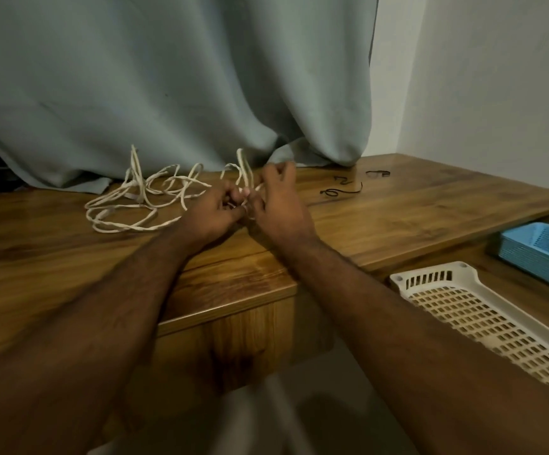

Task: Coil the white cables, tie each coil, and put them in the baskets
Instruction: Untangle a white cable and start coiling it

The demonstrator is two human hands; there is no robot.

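Observation:
A white cable (125, 211) lies in loose loops on the wooden table (398, 218), near the curtain. My left hand (212, 213) and my right hand (278, 205) meet at the cable's right end. Both have curled fingers and pinch the strand between them. A few small loops of the cable stand up above my fingers. Black ties (340, 188) lie on the table to the right of my hands. A white basket (483, 320) and a blue basket (542, 247) sit on a lower surface at the right.
A grey-green curtain (168, 87) hangs behind the table and drapes onto its back edge. A white wall stands at the right. The table's front edge has a step near my forearms.

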